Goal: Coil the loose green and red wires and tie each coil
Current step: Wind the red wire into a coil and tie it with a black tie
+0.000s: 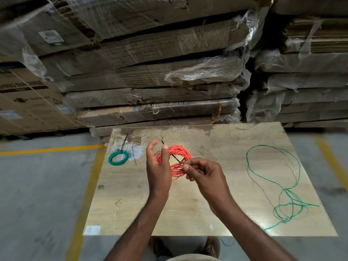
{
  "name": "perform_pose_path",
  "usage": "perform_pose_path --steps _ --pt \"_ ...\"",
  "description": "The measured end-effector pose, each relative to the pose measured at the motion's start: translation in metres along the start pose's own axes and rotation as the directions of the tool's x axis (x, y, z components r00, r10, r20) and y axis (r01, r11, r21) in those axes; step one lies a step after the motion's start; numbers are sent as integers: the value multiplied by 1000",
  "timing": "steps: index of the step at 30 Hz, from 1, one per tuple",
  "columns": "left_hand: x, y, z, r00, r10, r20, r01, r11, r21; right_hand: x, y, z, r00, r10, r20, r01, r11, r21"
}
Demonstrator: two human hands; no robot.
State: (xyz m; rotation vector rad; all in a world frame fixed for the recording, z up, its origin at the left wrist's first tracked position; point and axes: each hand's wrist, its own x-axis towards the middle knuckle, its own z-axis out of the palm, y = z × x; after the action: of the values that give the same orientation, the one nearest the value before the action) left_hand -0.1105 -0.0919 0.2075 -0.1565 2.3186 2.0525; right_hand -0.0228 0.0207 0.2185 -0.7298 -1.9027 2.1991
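A coil of red wire is held above the middle of the wooden board. My left hand grips the coil on its left side, thumb up over it. My right hand pinches a thin black tie that crosses the coil. A small green coil, bound with a black tie, lies at the board's back left. Loose green wire sprawls in wide loops over the right side of the board.
A spare black tie lies just right of the green coil. Shrink-wrapped flat cardboard stacks rise behind the board. Grey floor with yellow lines surrounds it. My shoes show below the near edge.
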Motion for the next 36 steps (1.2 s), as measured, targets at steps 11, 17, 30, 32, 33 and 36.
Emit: perform_pose_path --steps 11,17,30,32,33,36 --pt "13 -2 -1 999 45 -22 -44 998 47 -5 -4 0 1000 2 15 -3 998 57" --pt "11 -3 -4 991 100 92 -113 981 155 -7 -21 -4 986 -55 158 17 972 233" --pt "-2 0 -4 938 170 302 -224 962 154 13 -43 2 995 -103 10 102 994 36" --pt "-3 0 -6 936 178 303 -231 961 152 13 -40 2 998 -65 -10 65 998 26" --pt "-3 -1 -7 936 181 303 -238 958 161 13 -39 2 998 -56 -21 56 998 12" --pt "-2 -5 -11 927 196 320 -269 941 205 10 -38 1 997 -63 -47 62 998 -29"
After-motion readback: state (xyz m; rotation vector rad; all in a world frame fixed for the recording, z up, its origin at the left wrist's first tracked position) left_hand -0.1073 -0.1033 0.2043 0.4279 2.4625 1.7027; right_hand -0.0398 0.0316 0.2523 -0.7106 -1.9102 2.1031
